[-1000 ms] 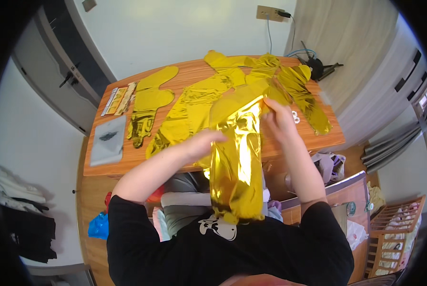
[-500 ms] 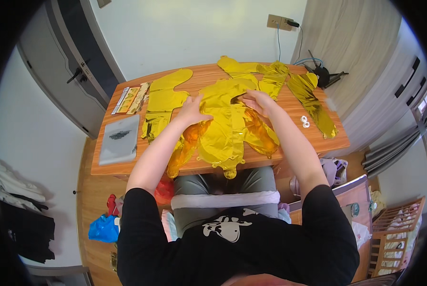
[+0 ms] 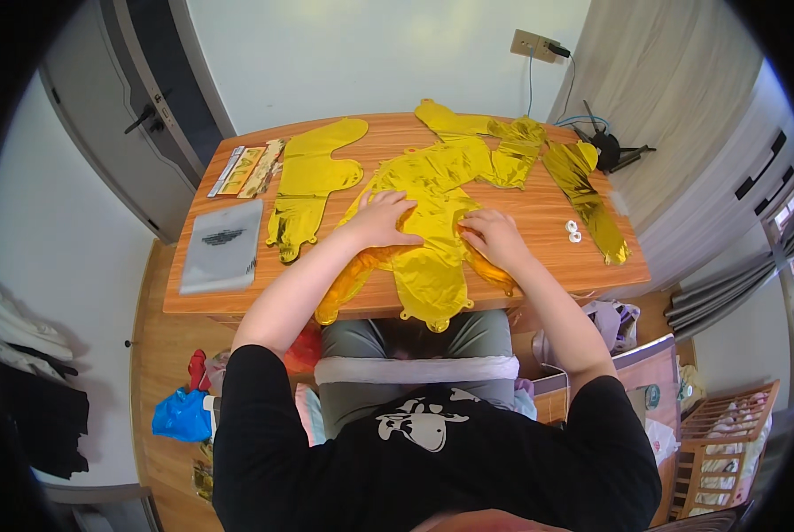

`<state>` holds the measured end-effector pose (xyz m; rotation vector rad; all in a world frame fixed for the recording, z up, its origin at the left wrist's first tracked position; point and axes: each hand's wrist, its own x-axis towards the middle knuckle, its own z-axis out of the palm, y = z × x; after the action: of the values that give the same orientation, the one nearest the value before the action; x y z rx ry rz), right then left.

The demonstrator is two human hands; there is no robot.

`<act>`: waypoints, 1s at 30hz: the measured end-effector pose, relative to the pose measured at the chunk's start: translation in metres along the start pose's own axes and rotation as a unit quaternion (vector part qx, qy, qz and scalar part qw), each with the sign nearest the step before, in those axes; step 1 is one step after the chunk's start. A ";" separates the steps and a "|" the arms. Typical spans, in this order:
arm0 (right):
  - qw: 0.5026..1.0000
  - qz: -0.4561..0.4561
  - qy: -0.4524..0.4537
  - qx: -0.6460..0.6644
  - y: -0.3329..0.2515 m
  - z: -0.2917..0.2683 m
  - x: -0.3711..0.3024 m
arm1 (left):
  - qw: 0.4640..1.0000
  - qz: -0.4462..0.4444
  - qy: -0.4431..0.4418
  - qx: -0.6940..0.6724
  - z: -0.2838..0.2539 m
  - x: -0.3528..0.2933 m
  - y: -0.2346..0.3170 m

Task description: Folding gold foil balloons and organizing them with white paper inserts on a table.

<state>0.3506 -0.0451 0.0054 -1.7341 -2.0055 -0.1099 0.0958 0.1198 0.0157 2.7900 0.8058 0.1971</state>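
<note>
A gold foil balloon [image 3: 432,275], flat and wrinkled, lies across the middle of the table, its lower end hanging at the near edge. My left hand [image 3: 384,222] lies on its left part, fingers spread and thumb reaching toward the centre. On the other side, my right hand [image 3: 494,238] rests at the balloon's right edge with its fingers apart, touching the foil. Shiny orange-gold folds [image 3: 348,282] bulge out beneath my left forearm, and a similar fold shows below my right hand. Another gold foil balloon [image 3: 313,177] lies flat to the left.
More gold foil pieces lie at the back [image 3: 517,151] and right [image 3: 592,199] of the wooden table [image 3: 220,304]. A clear plastic sleeve [image 3: 222,253] and printed packaging [image 3: 246,168] are at the left. Small white rolls [image 3: 572,231] lie at the right, near a black router [image 3: 608,149].
Both hands have come nearer to me and closer together over the foil. The central balloon's upper part now lies spread open toward the back right, and its lower end has smoothed out.
</note>
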 end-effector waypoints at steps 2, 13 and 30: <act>1.000 0.002 -0.003 0.007 0.000 0.001 0.000 | 1.000 0.009 -0.002 -0.005 0.002 0.000 0.002; 0.999 0.019 -0.014 0.029 0.003 0.008 -0.003 | 1.000 -0.012 -0.004 -0.029 -0.002 0.022 -0.012; 0.996 0.030 -0.082 0.020 -0.004 -0.013 -0.002 | 0.985 -0.123 -0.094 0.075 -0.021 0.003 -0.040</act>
<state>0.3511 -0.0521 0.0175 -1.8291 -2.0514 0.0949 0.0744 0.1583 0.0263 2.7553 1.1448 -0.1752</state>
